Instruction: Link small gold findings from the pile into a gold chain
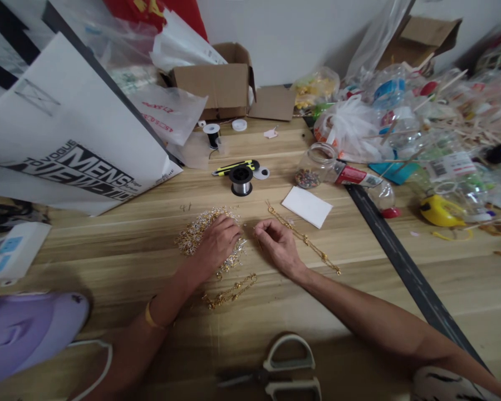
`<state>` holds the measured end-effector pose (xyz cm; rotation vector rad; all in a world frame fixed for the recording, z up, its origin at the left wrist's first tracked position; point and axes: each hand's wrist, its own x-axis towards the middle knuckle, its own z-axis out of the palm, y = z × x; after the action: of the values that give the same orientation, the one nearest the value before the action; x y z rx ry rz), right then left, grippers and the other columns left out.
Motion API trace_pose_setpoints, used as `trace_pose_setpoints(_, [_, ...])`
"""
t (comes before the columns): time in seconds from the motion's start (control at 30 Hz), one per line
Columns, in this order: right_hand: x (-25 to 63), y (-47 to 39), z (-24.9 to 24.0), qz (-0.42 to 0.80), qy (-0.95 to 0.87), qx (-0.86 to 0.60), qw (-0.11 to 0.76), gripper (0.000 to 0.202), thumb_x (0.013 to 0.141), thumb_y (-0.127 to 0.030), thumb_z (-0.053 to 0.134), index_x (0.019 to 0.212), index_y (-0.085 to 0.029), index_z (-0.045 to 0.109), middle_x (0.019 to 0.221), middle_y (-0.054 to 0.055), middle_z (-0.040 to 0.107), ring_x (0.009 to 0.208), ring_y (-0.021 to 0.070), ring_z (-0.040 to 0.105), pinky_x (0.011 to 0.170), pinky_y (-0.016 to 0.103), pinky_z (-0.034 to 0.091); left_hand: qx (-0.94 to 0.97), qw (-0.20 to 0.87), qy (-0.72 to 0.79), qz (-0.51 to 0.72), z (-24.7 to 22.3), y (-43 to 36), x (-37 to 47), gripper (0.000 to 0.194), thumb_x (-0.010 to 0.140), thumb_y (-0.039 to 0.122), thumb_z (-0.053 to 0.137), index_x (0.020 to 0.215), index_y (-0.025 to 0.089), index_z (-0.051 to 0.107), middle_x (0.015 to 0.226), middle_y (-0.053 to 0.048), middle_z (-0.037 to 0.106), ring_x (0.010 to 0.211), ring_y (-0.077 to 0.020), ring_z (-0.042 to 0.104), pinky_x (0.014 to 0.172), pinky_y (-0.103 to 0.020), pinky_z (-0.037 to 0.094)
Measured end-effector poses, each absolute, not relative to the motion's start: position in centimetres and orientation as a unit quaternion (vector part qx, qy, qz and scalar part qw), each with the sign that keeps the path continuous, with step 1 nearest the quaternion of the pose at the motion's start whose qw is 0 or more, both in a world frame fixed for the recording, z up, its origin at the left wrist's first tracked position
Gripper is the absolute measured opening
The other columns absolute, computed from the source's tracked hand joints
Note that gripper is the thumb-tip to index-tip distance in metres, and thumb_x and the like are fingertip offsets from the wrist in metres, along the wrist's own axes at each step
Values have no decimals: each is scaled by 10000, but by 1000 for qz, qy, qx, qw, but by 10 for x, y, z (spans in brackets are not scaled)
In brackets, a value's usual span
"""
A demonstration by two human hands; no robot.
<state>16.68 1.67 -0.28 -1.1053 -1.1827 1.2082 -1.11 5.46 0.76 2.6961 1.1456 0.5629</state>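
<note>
My left hand (222, 240) rests on a pile of tiny gold and silver metal pieces (192, 234). Its fingers are curled together at the pile's right side, and whatever is between them is hidden. A short gap to the right, my right hand (278, 244) is closed in a pinch just above the table; the small item at its fingertips is too tiny to name. Beyond my right hand lies a thin gold chain (305, 239) with small ornaments, stretched out diagonally. Nearer to me, below the pile, a second gold chain (229, 292) lies bunched.
Scissors (290, 365) lie near the front edge. Behind the hands are a wire spool (241, 181), a yellow-black cutter (229, 167), a bead jar (311, 170) and a white card (307, 206). A large paper bag (67, 139) stands left; plastic bottles (401, 122) clutter the right.
</note>
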Motion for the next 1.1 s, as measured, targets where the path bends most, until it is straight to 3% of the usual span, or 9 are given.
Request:
trace_pose_setpoints(0.6, [167, 17, -3, 497, -503, -468, 530, 236, 815, -396, 623, 770, -166, 586, 691, 2, 552, 623, 121, 485, 582, 253, 397, 930, 23, 358, 82, 20, 54, -7, 229, 918, 157, 456, 736, 147, 595, 768, -62, 586, 803, -212, 503, 787, -356, 435])
trace_pose_setpoints(0.93, [167, 16, -5, 496, -515, -461, 526, 216, 835, -381, 607, 788, -172, 585, 705, 5, 563, 639, 126, 499, 599, 257, 410, 840, 172, 421, 296, 26, 40, -23, 94, 832, 141, 574, 755, 175, 615, 753, -26, 668, 753, -168, 598, 753, -318, 481])
trace_pose_setpoints(1.1, [166, 13, -4, 483, -539, -451, 523, 189, 850, -349, 593, 793, -168, 585, 723, 9, 576, 674, 131, 517, 644, 261, 424, 787, 235, 477, 313, 28, 26, -27, 81, 768, 127, 599, 745, 177, 657, 755, -14, 705, 722, -153, 645, 709, -274, 506])
